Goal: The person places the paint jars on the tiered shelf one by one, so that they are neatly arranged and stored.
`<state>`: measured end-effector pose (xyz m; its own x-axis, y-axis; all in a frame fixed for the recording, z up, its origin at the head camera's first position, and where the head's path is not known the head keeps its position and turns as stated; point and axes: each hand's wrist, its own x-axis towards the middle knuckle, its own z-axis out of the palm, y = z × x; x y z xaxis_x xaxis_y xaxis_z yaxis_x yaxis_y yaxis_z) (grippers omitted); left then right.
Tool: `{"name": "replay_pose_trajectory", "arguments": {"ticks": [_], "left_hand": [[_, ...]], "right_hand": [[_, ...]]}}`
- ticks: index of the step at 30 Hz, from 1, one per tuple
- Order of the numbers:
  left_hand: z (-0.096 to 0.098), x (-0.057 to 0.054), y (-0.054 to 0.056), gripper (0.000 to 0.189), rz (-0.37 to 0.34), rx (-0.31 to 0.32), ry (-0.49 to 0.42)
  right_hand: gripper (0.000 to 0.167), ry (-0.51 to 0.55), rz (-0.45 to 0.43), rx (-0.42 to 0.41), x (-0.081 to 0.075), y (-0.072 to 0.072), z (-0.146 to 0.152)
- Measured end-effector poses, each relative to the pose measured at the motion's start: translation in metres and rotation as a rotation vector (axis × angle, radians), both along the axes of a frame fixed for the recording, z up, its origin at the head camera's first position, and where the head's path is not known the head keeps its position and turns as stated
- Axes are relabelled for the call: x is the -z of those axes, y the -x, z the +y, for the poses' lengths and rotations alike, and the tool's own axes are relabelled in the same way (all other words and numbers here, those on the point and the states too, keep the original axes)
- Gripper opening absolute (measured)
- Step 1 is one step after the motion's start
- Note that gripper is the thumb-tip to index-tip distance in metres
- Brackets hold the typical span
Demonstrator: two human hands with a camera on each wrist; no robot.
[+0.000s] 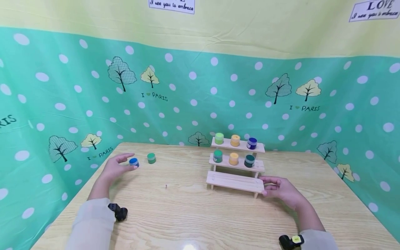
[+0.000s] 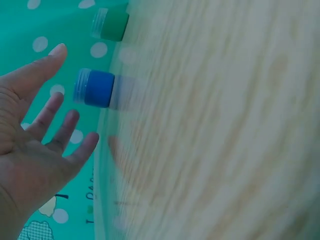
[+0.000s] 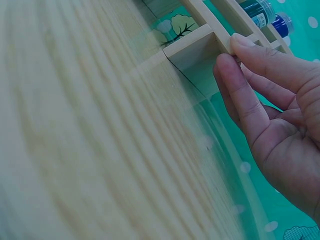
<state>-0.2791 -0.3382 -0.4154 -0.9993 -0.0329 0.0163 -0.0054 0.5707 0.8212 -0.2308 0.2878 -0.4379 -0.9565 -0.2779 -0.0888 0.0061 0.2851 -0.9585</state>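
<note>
My left hand (image 1: 115, 169) is beside a small blue paint jar (image 1: 134, 162) at the table's left. Its fingers and thumb are spread around the jar; in the left wrist view a gap shows between the fingertips and the blue jar (image 2: 95, 88). A green paint jar (image 1: 151, 158) stands just right of the blue one. With my right hand (image 1: 282, 189) I hold the right end of the lowest step of a three-step wooden rack (image 1: 235, 181). In the right wrist view the thumb and index finger pinch the step's corner (image 3: 223, 40).
Three jars stand on the rack's top step: light green (image 1: 219, 138), yellow-orange (image 1: 235, 140) and dark blue (image 1: 251, 143). The middle step bears green (image 1: 217, 156), yellow-orange (image 1: 233, 158) and dark green (image 1: 249, 160) jars. A patterned curtain (image 1: 200, 86) hangs behind the wooden table (image 1: 187, 215).
</note>
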Motion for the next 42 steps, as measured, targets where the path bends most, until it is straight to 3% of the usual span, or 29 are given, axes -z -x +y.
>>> {"name": "replay_pose_trajectory", "arguments": {"ticks": [16,27,34,42], "left_hand": [[-0.005,0.014,0.014,0.066,-0.056,-0.025,-0.054],[0.0,0.017,0.017,0.054,-0.016,-0.078,0.032],[0.002,0.014,0.015,0.053,-0.031,-0.076,0.01],[0.005,0.011,0.012,0.052,0.0,-0.055,0.04]], "right_hand": [[0.07,0.033,0.016,-0.018,-0.002,-0.003,-0.001],[0.072,0.044,0.008,-0.019,-0.003,-0.003,-0.001],[0.072,0.031,0.009,-0.002,0.0,-0.002,0.0],[0.072,0.014,0.027,-0.008,0.002,-0.002,0.001]]}}
